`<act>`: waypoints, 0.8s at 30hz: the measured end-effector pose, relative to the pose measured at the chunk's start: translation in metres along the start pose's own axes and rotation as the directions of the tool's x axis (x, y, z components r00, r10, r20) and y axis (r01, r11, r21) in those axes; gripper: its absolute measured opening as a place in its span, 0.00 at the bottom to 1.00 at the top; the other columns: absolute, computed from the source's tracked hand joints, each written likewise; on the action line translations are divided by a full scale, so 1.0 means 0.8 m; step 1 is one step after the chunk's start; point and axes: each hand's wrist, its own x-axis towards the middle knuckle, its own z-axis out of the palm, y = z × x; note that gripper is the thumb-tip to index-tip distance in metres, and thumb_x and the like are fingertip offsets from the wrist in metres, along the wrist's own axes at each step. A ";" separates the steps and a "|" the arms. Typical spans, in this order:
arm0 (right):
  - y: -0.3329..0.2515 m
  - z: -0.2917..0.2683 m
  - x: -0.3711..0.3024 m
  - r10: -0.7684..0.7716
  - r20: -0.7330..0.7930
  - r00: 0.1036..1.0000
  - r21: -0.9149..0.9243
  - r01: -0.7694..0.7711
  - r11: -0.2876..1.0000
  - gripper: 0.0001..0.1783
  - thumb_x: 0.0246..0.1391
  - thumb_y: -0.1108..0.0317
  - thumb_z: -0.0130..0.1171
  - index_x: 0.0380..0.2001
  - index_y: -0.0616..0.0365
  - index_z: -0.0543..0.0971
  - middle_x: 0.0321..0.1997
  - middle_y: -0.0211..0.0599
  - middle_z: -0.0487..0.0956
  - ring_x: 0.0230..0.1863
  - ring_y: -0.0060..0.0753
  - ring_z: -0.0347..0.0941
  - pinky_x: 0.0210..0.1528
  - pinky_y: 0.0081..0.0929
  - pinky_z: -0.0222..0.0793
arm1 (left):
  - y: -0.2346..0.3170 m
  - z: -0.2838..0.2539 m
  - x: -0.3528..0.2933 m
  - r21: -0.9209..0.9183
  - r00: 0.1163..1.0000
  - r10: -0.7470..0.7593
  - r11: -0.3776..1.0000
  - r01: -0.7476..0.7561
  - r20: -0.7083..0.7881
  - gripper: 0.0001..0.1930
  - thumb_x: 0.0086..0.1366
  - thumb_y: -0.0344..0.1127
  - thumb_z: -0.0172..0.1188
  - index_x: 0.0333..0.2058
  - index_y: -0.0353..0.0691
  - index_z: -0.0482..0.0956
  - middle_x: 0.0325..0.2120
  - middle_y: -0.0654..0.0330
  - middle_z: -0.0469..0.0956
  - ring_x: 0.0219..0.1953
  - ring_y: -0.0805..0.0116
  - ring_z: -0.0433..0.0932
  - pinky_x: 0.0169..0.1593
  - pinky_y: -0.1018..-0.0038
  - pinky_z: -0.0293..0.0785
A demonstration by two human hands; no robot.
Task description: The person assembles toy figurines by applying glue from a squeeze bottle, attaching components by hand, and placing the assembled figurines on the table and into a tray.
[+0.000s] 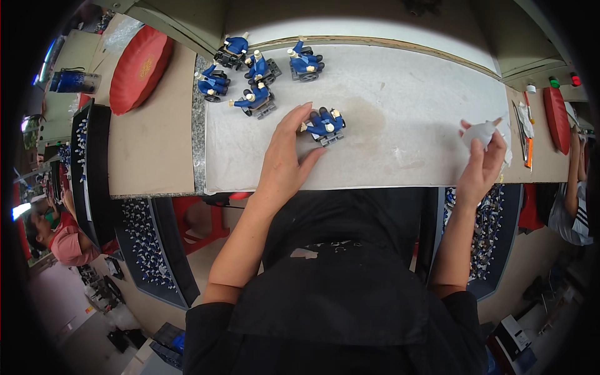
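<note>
My left hand (pixel 284 153) rests on the white work surface (pixel 412 81), thumb and fingers spread beside a small seated figurine in blue on a grey wheeled base (pixel 325 124). Its fingertips come close to the figurine; whether they touch it I cannot tell. Toward the right end of the surface, my right hand (pixel 482 164) is wrapped round a small white squeeze bottle (pixel 480 132) with a thin nozzle pointing up and right. Several like figurines stand at the far left, among them one figurine (pixel 305 61) set a little apart and another figurine (pixel 253 97) nearer my left hand.
Deep trays with many small blue-and-white parts flank me, a left tray (pixel 181 269) and a right tray (pixel 509 231). Red scalloped dishes lie at the left (pixel 140 69) and right (pixel 555 119). An orange-handled tool (pixel 529 153) lies at right. Other people (pixel 69 240) sit at both sides.
</note>
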 end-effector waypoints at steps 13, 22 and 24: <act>-0.019 0.060 -0.077 0.235 -0.020 0.972 0.278 -0.220 0.935 0.17 0.42 0.81 0.58 0.37 0.63 0.68 0.39 0.40 0.70 0.38 0.26 0.68 0.42 0.23 0.65 | 0.008 -0.005 -0.004 0.086 0.991 0.084 0.994 -0.075 -0.106 0.32 0.46 0.25 0.64 0.51 0.34 0.61 0.49 0.50 0.66 0.50 0.59 0.68 0.52 0.70 0.64; -0.016 0.089 -0.096 -0.063 0.279 0.958 0.119 0.031 0.992 0.20 0.36 0.82 0.65 0.36 0.64 0.70 0.34 0.39 0.70 0.34 0.26 0.68 0.36 0.19 0.66 | 0.012 -0.002 0.000 0.051 0.980 0.107 0.994 -0.100 -0.167 0.32 0.43 0.22 0.62 0.51 0.42 0.65 0.43 0.51 0.70 0.44 0.55 0.70 0.44 0.69 0.68; -0.013 0.091 -0.097 -0.087 0.273 0.958 0.109 0.059 0.992 0.20 0.35 0.81 0.66 0.35 0.64 0.71 0.33 0.39 0.71 0.33 0.26 0.69 0.35 0.19 0.66 | 0.012 -0.002 0.000 0.055 0.980 0.116 0.993 -0.109 -0.161 0.33 0.43 0.21 0.62 0.51 0.42 0.65 0.41 0.51 0.70 0.43 0.56 0.70 0.44 0.69 0.68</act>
